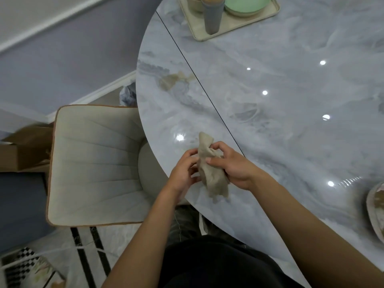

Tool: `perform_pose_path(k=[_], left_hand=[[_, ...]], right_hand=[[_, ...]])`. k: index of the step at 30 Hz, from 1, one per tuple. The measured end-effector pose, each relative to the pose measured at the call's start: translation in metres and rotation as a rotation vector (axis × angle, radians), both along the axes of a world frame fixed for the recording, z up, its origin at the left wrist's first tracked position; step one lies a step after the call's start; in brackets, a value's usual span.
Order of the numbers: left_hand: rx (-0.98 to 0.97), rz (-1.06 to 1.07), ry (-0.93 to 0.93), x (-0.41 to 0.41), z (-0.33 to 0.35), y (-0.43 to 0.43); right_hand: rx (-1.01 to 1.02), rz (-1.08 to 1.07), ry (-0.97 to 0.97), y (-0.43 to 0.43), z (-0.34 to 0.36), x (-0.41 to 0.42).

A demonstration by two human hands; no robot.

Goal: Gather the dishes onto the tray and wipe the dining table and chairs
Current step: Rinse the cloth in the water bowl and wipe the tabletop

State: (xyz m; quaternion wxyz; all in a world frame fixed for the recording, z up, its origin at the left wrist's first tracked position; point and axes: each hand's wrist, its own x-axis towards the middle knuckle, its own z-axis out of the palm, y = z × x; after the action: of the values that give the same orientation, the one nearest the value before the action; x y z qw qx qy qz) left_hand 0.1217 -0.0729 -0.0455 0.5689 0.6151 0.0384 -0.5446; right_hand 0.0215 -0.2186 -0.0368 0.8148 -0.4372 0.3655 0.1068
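Cloth (pixel 209 173): beige, crumpled into a long bunch, held between both hands just above the near rim of the table; one end sticks up past the fingers, the other hangs below the right hand
Left hand (pixel 182 173): fingers curled together against the cloth's left side, gripping it
Right hand (pixel 232 165): thumb laid across the cloth, fingers curled over it from the far side, clamped on its middle
Table (pixel 280 121): round, glossy grey marble pattern, a dark seam running across it
Smear (pixel 172 80): brownish patch on the tabletop just left of the seam, well apart from the hands
Tray (pixel 199 34): cream, at the far side of the table
Tray contents: tall grey cup (pixel 212 17), beige cup (pixel 194 4), green plate (pixel 245 3) stacked on a paler one
Dish (pixel 376 210): on the table at the right edge of view, partly cut off
Chair (pixel 93 163): cream padded, brown piping, tucked under the table's left side
Cardboard box (pixel 27 146): on the floor, left of the chair
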Motion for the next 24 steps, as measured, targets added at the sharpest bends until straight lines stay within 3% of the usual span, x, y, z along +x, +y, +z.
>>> perform_pose_path(k=[5, 12, 16, 21, 24], left_hand=[[0.068, -0.078, -0.02, 0.015, -0.007, -0.005], [0.116, -0.202, -0.049, 0.026, -0.021, -0.019], [0.159, -0.237, -0.101, 0.035, -0.026, -0.024], [0.182, -0.275, -0.111, 0.053, -0.032, -0.02], [0.178, -0.384, -0.289, 0.06, -0.036, -0.02]], right_hand=[[-0.368, 0.071, 0.01, 0.012, 0.001, -0.004], [-0.681, 0.062, 0.186, 0.027, -0.007, -0.027], [-0.964, 0.019, 0.306, 0.049, -0.025, -0.031], [-0.996, -0.006, 0.458, 0.069, -0.037, -0.02], [-0.951, -0.056, 0.518, 0.081, -0.043, -0.008]])
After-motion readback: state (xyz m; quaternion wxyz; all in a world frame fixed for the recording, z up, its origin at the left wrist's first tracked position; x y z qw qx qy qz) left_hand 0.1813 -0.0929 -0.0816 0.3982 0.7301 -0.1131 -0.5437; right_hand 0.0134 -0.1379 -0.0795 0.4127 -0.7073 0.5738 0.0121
